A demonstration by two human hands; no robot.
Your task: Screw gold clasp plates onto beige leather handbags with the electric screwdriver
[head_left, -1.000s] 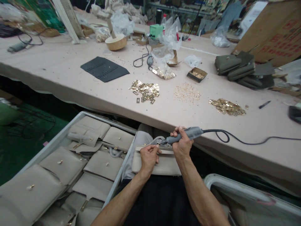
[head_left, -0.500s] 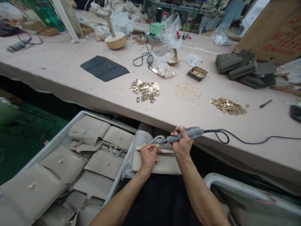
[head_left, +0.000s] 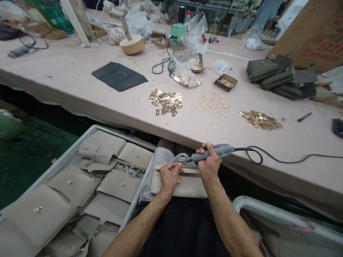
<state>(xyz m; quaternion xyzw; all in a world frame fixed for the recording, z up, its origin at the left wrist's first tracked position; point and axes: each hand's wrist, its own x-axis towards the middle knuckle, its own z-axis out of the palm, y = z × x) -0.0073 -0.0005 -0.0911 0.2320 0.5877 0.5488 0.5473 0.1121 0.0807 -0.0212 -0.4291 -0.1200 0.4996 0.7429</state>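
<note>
A beige handbag [head_left: 190, 189] lies across my lap, its grey handle [head_left: 180, 157] towards the table. My right hand [head_left: 210, 160] is wrapped round a grey electric screwdriver [head_left: 223, 150], its bit pointing left. At the bit's tip, my left hand [head_left: 170, 176] pinches the upper part of the bag by a small shiny fitting; the fingers hide most of it. On the table ahead are a pile of gold rectangular plates [head_left: 164, 101], scattered tiny gold screws [head_left: 214, 104] and another pile of gold metal pieces [head_left: 259, 120].
To the left, a pale crate [head_left: 83, 137] holds several beige handbags [head_left: 72, 184]. Another crate [head_left: 289, 217] stands at right. The screwdriver's cord [head_left: 294, 161] runs right along the table edge. Dark bags [head_left: 278, 75], a small screw box [head_left: 225, 82] and a black sheet [head_left: 118, 76] lie on the table.
Almost nothing differs. The view has shifted very slightly; both hands keep their places, with the screwdriver tip still at the bag's fitting.
</note>
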